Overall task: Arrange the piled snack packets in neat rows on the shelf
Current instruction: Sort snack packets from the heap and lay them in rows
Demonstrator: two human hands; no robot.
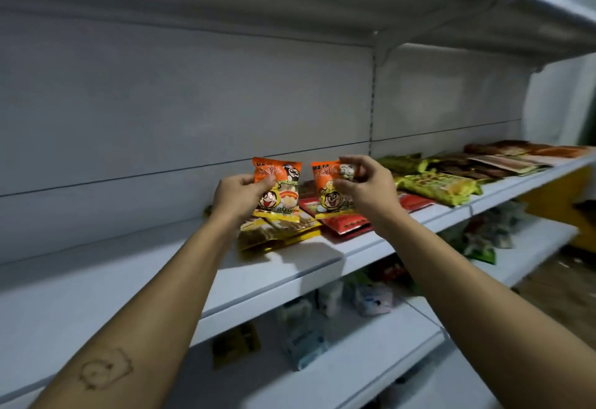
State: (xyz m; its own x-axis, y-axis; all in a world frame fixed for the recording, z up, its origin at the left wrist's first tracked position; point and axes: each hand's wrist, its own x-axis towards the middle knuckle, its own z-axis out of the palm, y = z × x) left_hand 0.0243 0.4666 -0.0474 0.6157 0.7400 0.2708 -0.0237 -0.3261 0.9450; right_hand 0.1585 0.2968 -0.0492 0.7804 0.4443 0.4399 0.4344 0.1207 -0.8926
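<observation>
The left hand pinches one orange packet by its left edge, thumb across the front, and holds it upright above the shelf. Just beside it, across a narrow gap, the right hand grips a second orange packet by its right side, fingers curled over the top corner. Both packets hang over a pile, with yellow packets under the first and red packets under the second. Further right along the shelf lie green packets, then brown packets. The lower shelf carries packets too blurred to tell. Each orange packet bears a cartoon boy's face and Chinese writing; the second one's top reads 旺仔.
</observation>
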